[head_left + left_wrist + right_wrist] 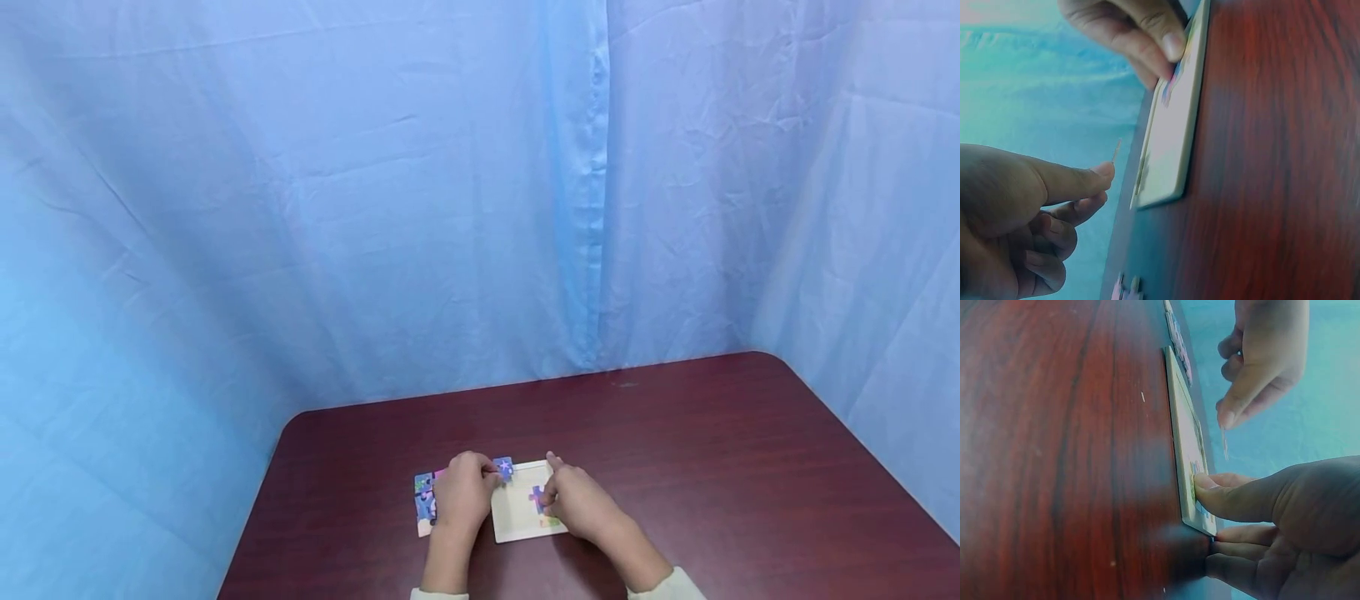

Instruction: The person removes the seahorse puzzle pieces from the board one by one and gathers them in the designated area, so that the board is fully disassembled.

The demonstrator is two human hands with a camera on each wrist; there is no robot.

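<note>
My left hand [462,492] pinches a small blue-purple puzzle piece [504,468] with a pale star on it, between thumb and index finger. It is raised above the upper left part of a shallow cream puzzle tray [513,518]; in the left wrist view the thin piece [1117,150] shows edge-on. At the tray's right side is my right hand [587,502], its thumb and index finger at a purple puzzle piece [537,497] inside the tray. Other fingers [1247,534] of that hand lie along the tray's edge. A yellow-green patch [550,522] shows below the purple piece, partly covered.
Several colourful puzzle pieces [424,504] lie left of the tray, partly hidden by the left hand. Beneath everything is a dark red-brown wooden table [712,467]. Light blue curtains [420,208] hang behind the table and at its sides.
</note>
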